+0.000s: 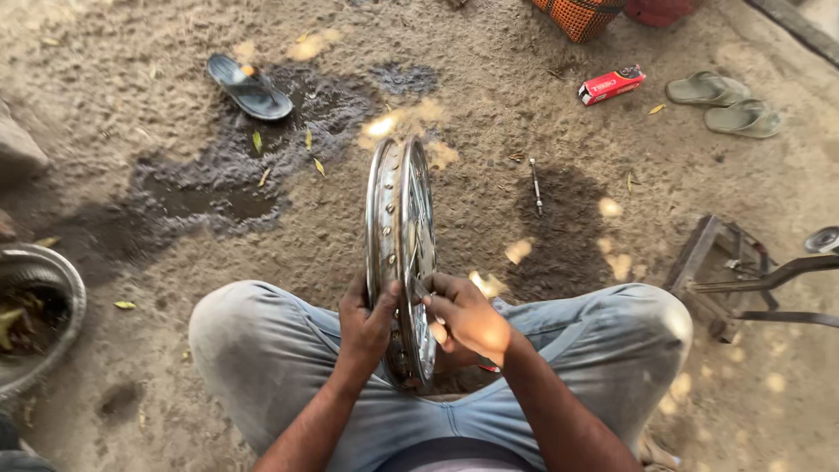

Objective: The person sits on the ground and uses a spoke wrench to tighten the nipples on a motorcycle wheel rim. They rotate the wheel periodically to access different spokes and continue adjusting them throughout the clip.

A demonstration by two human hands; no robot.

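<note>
Chrome wheel rim (400, 236) stands upright on edge at mid-frame between the seated person's knees, left hand (365, 325) wrapped around its near edge, right hand (468, 316) pinching a spoke, sandy ground (542, 131) around them.

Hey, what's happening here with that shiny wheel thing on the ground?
A person sits on the sandy ground with a chrome spoked wheel rim standing upright between their knees. The left hand grips the rim's edge, while the right hand pinches at the spokes with its fingers; whether it holds a small tool is hard to tell. Around them lie a dark sandal, a pair of green sandals, a small red box, a metal rod and a metal basin.
</note>
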